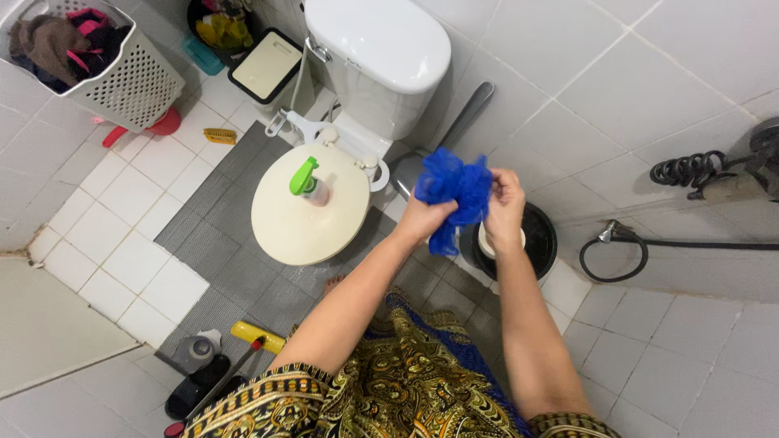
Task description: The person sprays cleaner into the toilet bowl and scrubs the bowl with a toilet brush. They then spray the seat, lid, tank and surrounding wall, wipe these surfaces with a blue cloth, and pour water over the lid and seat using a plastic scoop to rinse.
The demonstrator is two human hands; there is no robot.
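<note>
walls: white tile | floor: white tile, grey mat | fixture: white toilet | light: even

Bright, even, cool-white light from above. Shadows soft and short: a faint one under the toilet seat lid, darker patch behind the cistern. Mild sheen on white wall tiles, no harsh glare. Wide-angle bend at the edges; tile lines curve. Focus sharp centrally, slightly soft at the corners.

Head camera, steeply downward, bathroom floor
</note>
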